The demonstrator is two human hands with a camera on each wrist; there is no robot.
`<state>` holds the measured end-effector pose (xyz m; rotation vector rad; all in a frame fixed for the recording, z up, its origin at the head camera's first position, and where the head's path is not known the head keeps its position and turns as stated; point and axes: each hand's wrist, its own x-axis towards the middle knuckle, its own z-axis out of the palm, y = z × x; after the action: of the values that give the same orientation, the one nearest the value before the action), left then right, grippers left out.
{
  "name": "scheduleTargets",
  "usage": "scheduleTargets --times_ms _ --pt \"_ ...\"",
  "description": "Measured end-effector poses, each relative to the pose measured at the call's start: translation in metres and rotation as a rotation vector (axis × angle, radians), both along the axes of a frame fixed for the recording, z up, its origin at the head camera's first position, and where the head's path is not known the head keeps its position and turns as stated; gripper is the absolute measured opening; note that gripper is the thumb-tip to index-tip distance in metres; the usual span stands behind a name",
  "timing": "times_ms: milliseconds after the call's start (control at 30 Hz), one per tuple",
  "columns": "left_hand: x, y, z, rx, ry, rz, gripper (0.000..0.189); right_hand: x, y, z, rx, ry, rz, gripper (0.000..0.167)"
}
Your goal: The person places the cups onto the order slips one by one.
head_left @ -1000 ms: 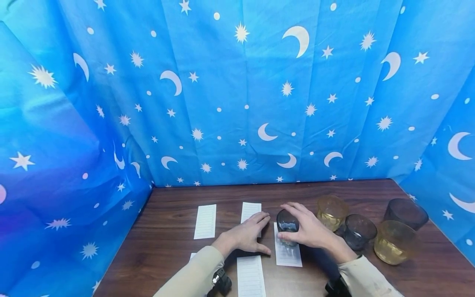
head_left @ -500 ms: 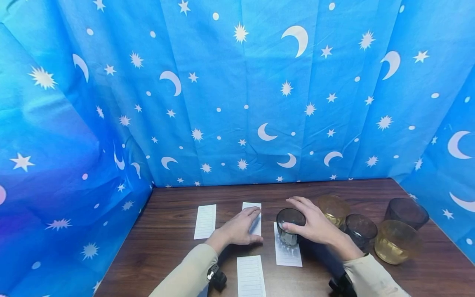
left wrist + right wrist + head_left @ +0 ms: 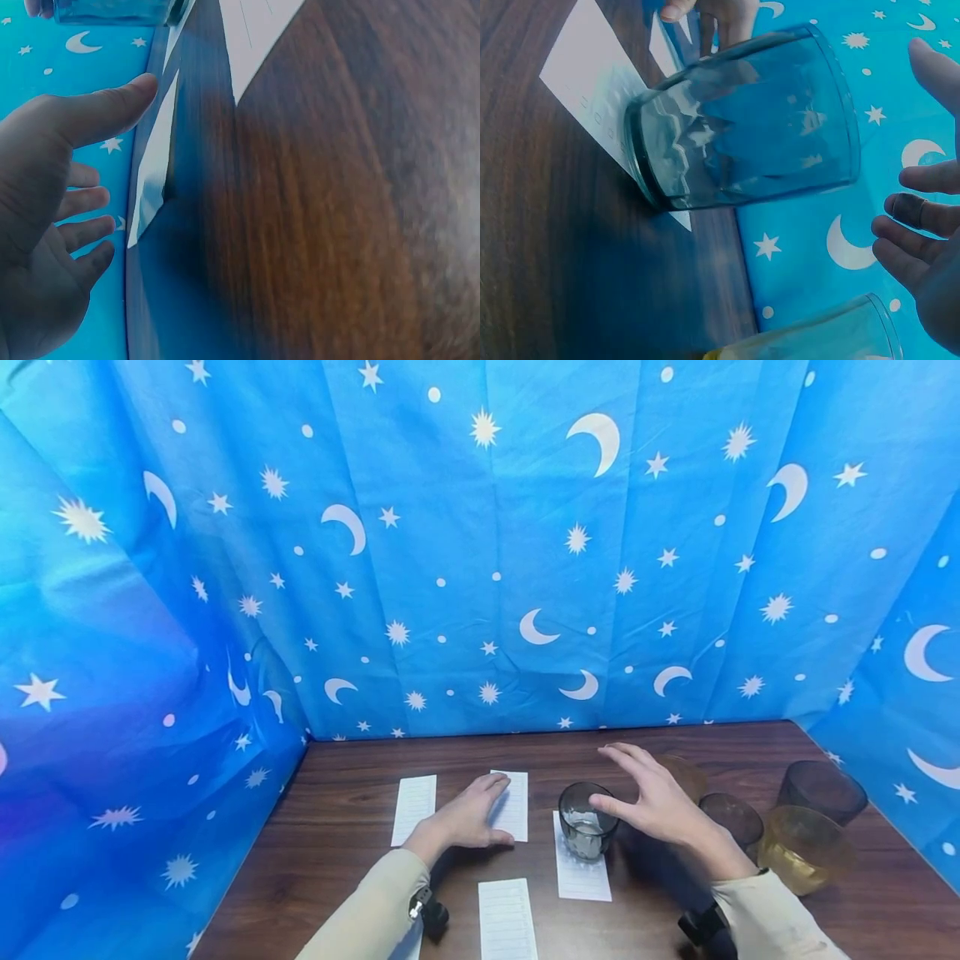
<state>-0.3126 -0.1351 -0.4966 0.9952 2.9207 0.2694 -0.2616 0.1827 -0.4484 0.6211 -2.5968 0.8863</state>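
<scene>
A smoky grey drinking glass (image 3: 583, 835) stands upright on a printed paper slip (image 3: 585, 885). My right hand (image 3: 663, 797) is just to its right, fingers spread and thumb pointing at the rim. In the right wrist view a gap shows between those fingers and the glass (image 3: 742, 127); the hand holds nothing. My left hand (image 3: 467, 818) hovers with relaxed fingers over the near-left part of another paper slip (image 3: 513, 810). The left wrist view shows this hand (image 3: 64, 187) empty, its thumb apart from the fingers.
At the right stand an amber glass (image 3: 798, 852), a small dark glass (image 3: 731, 821), a larger dark glass (image 3: 821, 789) and another amber one (image 3: 686, 774) partly behind my right hand. More paper slips lie at back left (image 3: 414, 810) and front (image 3: 507, 918). A blue star-print curtain (image 3: 480, 543) borders the table.
My right hand has let go of the grey glass and drawn back to the right. My left hand has moved left, away from the glass. The glass stays on its slip.
</scene>
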Motion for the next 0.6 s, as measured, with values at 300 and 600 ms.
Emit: scheduleTargets --times_ms 300,600 --pt "-0.004 -0.007 0.001 0.003 -0.031 0.038 0.096 -0.002 0.009 0.004 0.005 0.024 -0.02 0.074" --pt "-0.007 -0.013 -0.004 -0.01 -0.056 0.081 0.093 -0.003 0.018 0.006 0.021 0.04 -0.041 0.075"
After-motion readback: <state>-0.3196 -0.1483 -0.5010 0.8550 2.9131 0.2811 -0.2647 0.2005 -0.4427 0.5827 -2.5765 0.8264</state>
